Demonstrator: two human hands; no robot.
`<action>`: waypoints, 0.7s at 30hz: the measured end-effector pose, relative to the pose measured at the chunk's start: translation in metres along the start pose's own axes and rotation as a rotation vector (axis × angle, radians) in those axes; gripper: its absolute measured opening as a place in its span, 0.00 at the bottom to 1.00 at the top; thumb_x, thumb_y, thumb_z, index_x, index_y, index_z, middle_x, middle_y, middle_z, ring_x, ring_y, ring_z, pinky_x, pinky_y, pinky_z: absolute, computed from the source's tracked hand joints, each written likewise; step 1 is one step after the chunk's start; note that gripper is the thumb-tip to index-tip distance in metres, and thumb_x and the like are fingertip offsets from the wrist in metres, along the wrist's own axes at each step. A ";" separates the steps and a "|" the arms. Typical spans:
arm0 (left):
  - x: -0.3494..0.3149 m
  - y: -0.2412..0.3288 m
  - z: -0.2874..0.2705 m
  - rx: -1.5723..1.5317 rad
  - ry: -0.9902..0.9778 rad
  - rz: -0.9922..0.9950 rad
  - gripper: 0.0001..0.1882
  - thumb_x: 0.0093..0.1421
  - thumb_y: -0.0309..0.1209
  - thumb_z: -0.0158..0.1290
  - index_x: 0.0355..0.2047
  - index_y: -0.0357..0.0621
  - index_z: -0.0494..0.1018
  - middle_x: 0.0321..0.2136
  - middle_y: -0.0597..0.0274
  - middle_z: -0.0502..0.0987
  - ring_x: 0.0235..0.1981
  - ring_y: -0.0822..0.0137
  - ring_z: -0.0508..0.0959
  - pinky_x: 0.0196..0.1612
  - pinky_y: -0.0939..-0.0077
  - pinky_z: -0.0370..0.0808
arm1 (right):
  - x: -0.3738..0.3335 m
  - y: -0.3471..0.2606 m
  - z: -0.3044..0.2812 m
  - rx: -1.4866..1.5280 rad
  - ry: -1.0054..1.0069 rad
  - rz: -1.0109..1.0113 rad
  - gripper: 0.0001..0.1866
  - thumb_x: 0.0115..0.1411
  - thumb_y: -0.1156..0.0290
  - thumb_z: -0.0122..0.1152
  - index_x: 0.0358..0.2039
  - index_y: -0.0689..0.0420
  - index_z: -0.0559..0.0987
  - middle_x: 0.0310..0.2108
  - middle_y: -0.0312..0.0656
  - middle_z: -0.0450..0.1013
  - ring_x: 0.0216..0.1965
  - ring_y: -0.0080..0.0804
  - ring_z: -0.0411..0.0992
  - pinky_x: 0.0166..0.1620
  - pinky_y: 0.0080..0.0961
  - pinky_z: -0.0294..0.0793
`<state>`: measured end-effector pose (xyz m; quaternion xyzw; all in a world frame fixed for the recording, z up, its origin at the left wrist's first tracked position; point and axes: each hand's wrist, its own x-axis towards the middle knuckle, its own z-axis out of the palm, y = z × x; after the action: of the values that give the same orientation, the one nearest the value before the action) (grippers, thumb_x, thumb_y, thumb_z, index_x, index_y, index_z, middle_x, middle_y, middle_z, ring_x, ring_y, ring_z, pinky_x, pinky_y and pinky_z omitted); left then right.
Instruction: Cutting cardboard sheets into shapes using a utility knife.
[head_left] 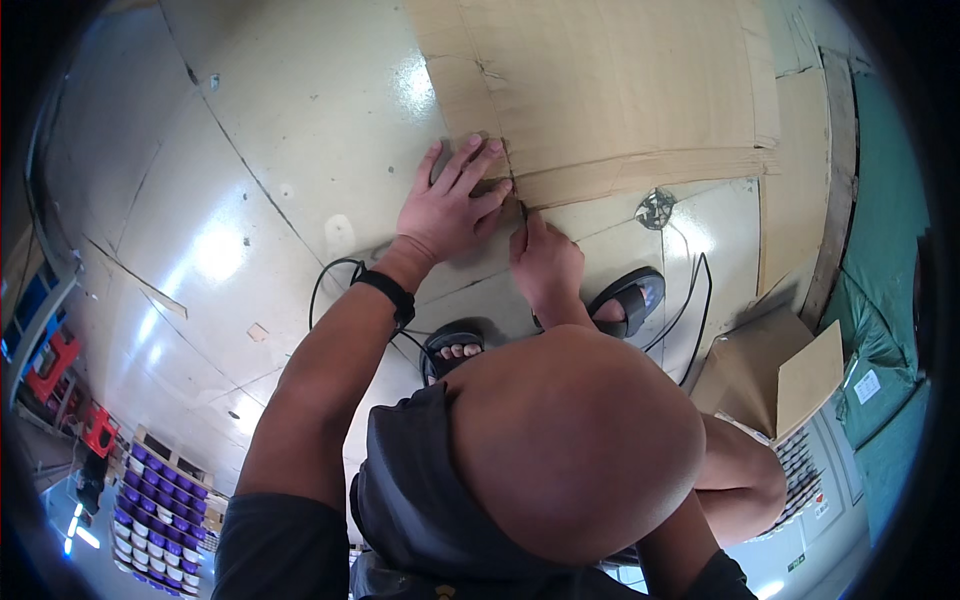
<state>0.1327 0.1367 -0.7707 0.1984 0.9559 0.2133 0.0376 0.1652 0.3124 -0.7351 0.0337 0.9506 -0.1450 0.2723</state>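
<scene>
Left hand [450,205] lies flat, fingers spread, on the cardboard sheet [610,90]; right hand [545,262] pinches its near edge.

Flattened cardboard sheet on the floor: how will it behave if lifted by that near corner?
The cardboard sheet is large, thin and creased, so it would probably sag and fold along its creases. It looks light for its size. On the glossy floor it may slide; the left hand lies flat at its corner.
</scene>
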 end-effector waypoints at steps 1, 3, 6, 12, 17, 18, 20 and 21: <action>0.000 0.000 0.000 0.003 0.009 0.002 0.11 0.59 0.45 0.58 0.41 0.69 0.81 0.68 0.71 0.65 0.70 0.64 0.62 0.71 0.43 0.56 | 0.000 0.000 0.000 -0.004 -0.004 -0.007 0.11 0.66 0.60 0.50 0.35 0.54 0.73 0.29 0.50 0.79 0.29 0.56 0.79 0.33 0.55 0.79; 0.001 0.000 0.000 0.006 0.017 0.003 0.10 0.59 0.45 0.58 0.41 0.69 0.81 0.68 0.71 0.66 0.70 0.64 0.62 0.70 0.43 0.56 | 0.001 0.001 0.000 -0.006 -0.009 -0.015 0.11 0.66 0.60 0.50 0.35 0.54 0.73 0.29 0.50 0.79 0.29 0.57 0.79 0.33 0.55 0.79; 0.002 0.001 0.001 -0.008 0.033 0.009 0.10 0.59 0.45 0.58 0.41 0.70 0.81 0.68 0.71 0.65 0.70 0.64 0.62 0.71 0.43 0.56 | 0.001 0.001 -0.002 -0.044 -0.030 0.006 0.11 0.66 0.59 0.50 0.36 0.54 0.73 0.29 0.50 0.80 0.29 0.56 0.79 0.34 0.55 0.79; 0.003 0.001 0.000 0.008 0.000 0.002 0.11 0.58 0.46 0.58 0.42 0.70 0.81 0.68 0.70 0.65 0.71 0.64 0.61 0.71 0.43 0.56 | 0.003 -0.002 0.000 -0.033 -0.025 0.032 0.12 0.66 0.59 0.49 0.36 0.54 0.73 0.29 0.51 0.79 0.30 0.58 0.79 0.34 0.55 0.79; 0.001 0.000 0.001 0.002 0.006 0.006 0.12 0.58 0.47 0.58 0.43 0.69 0.82 0.69 0.70 0.64 0.71 0.64 0.61 0.71 0.43 0.55 | 0.003 -0.007 -0.003 -0.021 -0.076 0.091 0.12 0.66 0.59 0.49 0.36 0.55 0.73 0.31 0.53 0.80 0.32 0.60 0.79 0.37 0.57 0.78; -0.001 -0.001 0.000 0.004 0.002 0.005 0.12 0.58 0.47 0.58 0.43 0.69 0.82 0.69 0.70 0.64 0.71 0.64 0.61 0.71 0.43 0.55 | 0.003 -0.009 -0.003 -0.018 -0.079 0.090 0.12 0.66 0.59 0.49 0.36 0.55 0.73 0.31 0.53 0.80 0.32 0.60 0.79 0.37 0.57 0.78; -0.002 0.000 -0.001 -0.005 -0.002 -0.005 0.12 0.58 0.47 0.58 0.42 0.69 0.82 0.69 0.70 0.65 0.70 0.63 0.61 0.71 0.43 0.56 | 0.002 -0.009 -0.003 0.001 -0.090 0.089 0.12 0.67 0.59 0.49 0.37 0.55 0.73 0.31 0.53 0.80 0.32 0.60 0.79 0.37 0.57 0.79; -0.004 -0.001 -0.002 -0.004 -0.004 -0.006 0.12 0.58 0.47 0.58 0.42 0.69 0.82 0.69 0.70 0.65 0.70 0.63 0.61 0.71 0.43 0.56 | 0.001 -0.011 -0.002 0.002 -0.091 0.089 0.12 0.67 0.59 0.49 0.37 0.55 0.73 0.31 0.53 0.80 0.32 0.60 0.79 0.37 0.57 0.79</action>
<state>0.1355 0.1336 -0.7692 0.1961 0.9559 0.2148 0.0407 0.1618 0.3024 -0.7317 0.0695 0.9346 -0.1354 0.3216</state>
